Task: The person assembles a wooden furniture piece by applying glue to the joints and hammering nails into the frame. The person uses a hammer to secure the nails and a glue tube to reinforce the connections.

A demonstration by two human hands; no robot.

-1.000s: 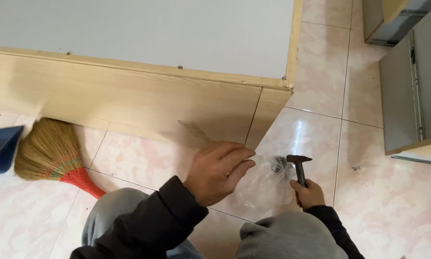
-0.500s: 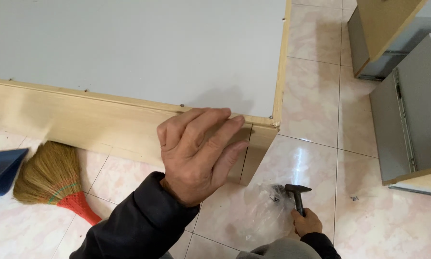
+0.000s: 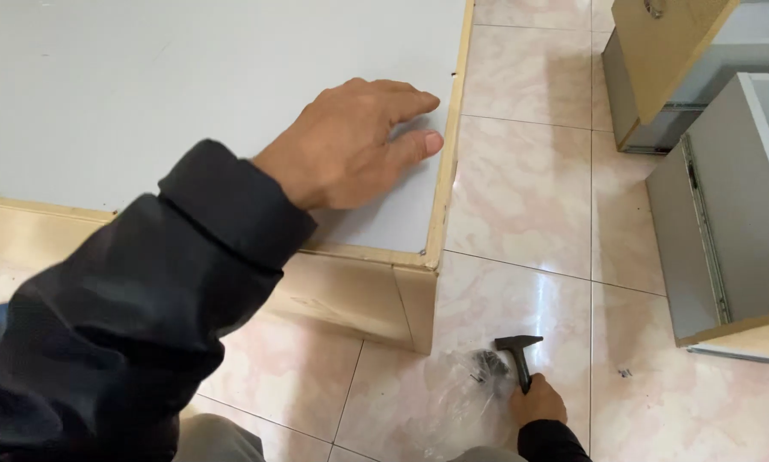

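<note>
Floor (image 3: 521,188): glossy pink-beige marbled tiles, pale grout. Right: grey drawer boxes (image 3: 727,214) with wood-tone fronts. Soft daylight reflecting off tiles.

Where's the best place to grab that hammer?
Grab the hammer by its handle, coming from the near side. The right hand already wraps the handle's end there. The black head points away and rests by the plastic bag.

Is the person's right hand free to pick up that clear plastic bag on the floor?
Probably not right away: the right hand grips a black hammer, though the clear plastic bag lies just beside it, unobstructed.
</note>
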